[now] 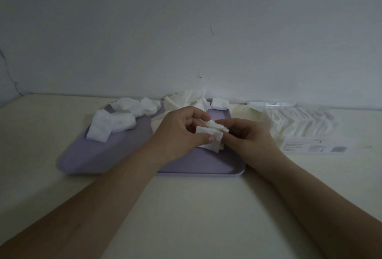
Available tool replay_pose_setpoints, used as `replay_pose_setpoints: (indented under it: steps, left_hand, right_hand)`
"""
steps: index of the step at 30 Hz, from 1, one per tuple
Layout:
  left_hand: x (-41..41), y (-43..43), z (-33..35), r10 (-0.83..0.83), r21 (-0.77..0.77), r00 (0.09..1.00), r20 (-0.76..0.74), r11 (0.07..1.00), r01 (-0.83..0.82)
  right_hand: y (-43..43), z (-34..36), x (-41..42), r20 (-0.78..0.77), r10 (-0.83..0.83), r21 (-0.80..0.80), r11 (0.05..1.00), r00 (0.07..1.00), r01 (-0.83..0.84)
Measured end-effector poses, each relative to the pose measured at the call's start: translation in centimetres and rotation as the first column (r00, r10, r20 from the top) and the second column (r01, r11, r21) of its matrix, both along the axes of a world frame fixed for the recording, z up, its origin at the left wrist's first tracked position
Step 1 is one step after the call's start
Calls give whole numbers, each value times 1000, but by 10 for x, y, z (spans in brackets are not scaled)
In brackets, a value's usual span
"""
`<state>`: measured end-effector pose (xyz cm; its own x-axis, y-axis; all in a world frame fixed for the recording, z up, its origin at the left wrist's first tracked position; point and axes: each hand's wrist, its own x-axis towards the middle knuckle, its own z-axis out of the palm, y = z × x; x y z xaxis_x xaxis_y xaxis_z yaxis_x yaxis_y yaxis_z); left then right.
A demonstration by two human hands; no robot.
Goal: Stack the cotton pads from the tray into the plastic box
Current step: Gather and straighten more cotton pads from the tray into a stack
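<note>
Indoors, both hands [177, 134] [248, 134] pinch cotton pads [208, 134] over a lilac tray [124, 155] on a cream table [186, 207].

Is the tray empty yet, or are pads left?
Not empty. Cotton pads lie heaped at the far left of the purple tray; left hand and right hand pinch a few more above it.

The tray [128, 161] was plain lilac. The cotton pads [111, 122] at its ten o'clock were white. The table [186, 207] was cream; the plastic box [299, 130], at the tray's three o'clock, clear.
</note>
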<state>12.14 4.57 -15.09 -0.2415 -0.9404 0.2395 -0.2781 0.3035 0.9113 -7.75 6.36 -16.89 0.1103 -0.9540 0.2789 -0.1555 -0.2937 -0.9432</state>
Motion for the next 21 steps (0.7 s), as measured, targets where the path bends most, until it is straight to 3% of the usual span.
replay_pose_setpoints:
  steps: [7,10,14,21]
  left_hand:
    - [-3,0,-7,21,-44,999,-48,999,-23]
    - [-6,-2,-12,88,-109,996,7,990,-87]
    - [-3,-7,-15,151,-199,976,157,973,-118]
    - [7,-14,-10,-10,-104,970,244,994,37]
  right_hand:
    - [-1,0,-2,51,79,37,996,996,-81]
    - [0,1,-3,67,150,86,984,986,-155]
    - [1,0,-1,-52,83,8,997,995,-83]
    - [-1,-1,-3,-154,-34,-66,998,987,24]
